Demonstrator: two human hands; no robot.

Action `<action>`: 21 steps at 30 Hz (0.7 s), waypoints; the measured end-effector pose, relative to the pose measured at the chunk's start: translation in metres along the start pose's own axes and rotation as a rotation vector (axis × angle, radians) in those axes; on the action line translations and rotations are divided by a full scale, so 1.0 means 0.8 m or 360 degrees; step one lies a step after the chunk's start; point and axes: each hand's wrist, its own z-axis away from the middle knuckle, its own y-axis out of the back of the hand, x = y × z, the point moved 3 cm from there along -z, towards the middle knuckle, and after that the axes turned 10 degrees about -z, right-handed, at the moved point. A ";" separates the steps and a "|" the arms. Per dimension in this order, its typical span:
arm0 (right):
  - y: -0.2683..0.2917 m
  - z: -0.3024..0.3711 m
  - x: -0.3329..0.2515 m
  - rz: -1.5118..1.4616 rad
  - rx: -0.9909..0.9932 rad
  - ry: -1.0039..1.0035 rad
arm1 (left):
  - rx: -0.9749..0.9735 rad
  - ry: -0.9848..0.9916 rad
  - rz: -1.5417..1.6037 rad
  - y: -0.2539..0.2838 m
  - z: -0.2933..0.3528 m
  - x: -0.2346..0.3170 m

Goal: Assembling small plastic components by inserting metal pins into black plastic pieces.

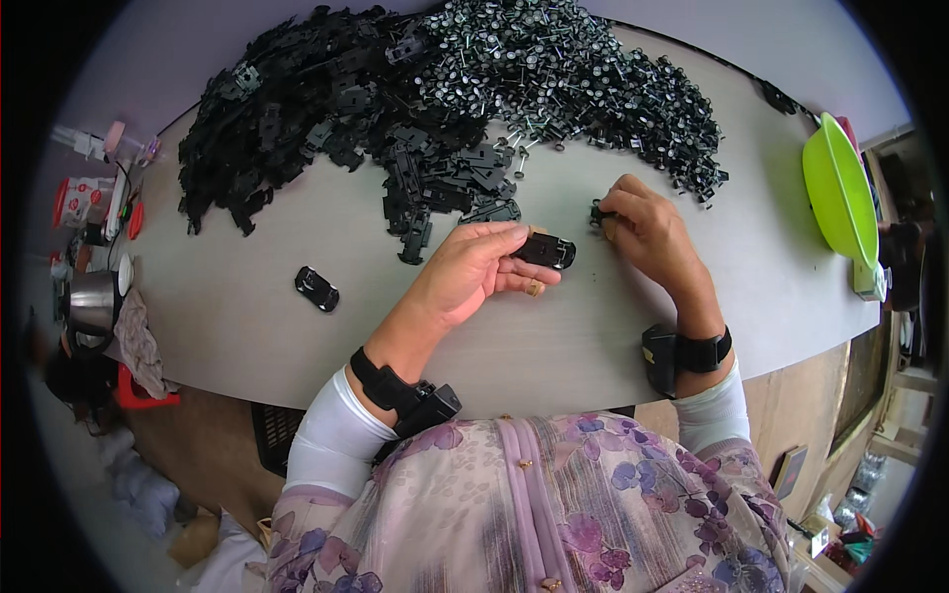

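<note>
Near the middle of the table, my left hand (470, 262) holds a black toy car shell (546, 251) between thumb and fingers, its hollow underside seemingly upward. My right hand (650, 229) is closed in a pinch to the right of it, gripping a small wheel axle (597, 212) just above the tabletop. The fingers partly cover that axle. Another black toy car (316, 289) lies apart on the table, left of my left forearm. Flat black plastic car bases (435, 178) spread from the heap's edge toward my left hand.
A large heap of black plastic bases (297, 109) covers the far left of the table (445, 366). Beside it rises a pile of wheel axles (573, 79). A lime green basin (840, 193) leans at the right edge; a metal kettle (94, 299) stands at the left.
</note>
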 end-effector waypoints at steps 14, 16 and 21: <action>-0.056 0.006 -0.064 -0.0357 0.0115 0.0377 | -0.0119 0.0009 0.0258 0.004 -0.002 -0.009; -0.055 0.006 -0.065 -0.0317 0.0104 0.0377 | -0.0112 -0.0002 0.0241 0.004 -0.004 -0.014; -0.049 0.007 -0.073 -0.0294 0.0002 0.0322 | -0.0093 0.0005 0.0152 -0.001 -0.002 -0.012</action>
